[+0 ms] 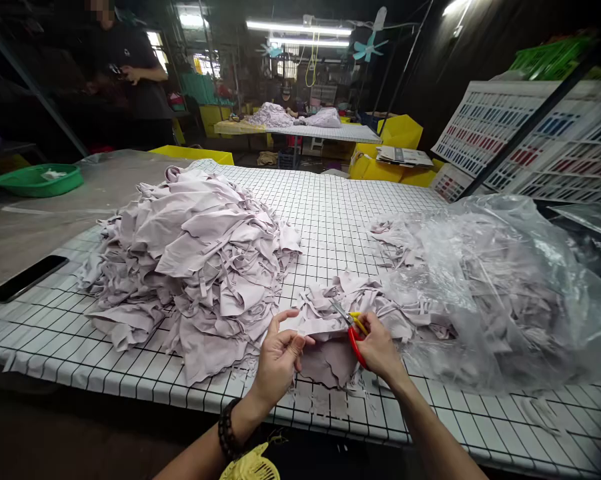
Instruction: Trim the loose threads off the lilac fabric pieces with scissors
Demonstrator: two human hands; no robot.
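My left hand (279, 357) pinches the edge of a pale lilac fabric piece (325, 353) at the table's near edge. My right hand (377, 347) grips small snips with a red and yellow handle (353, 330), their blades resting on the same piece. A big heap of lilac fabric pieces (195, 257) lies to the left of my hands. A smaller pile (350, 300) sits just behind them.
The table has a white grid cover (330, 207). A clear plastic bag with more fabric (495, 287) lies at the right. A black phone (25, 278) and a green basin (37, 180) are at the left. A person stands at the far left; colour charts (530, 140) lean at the right.
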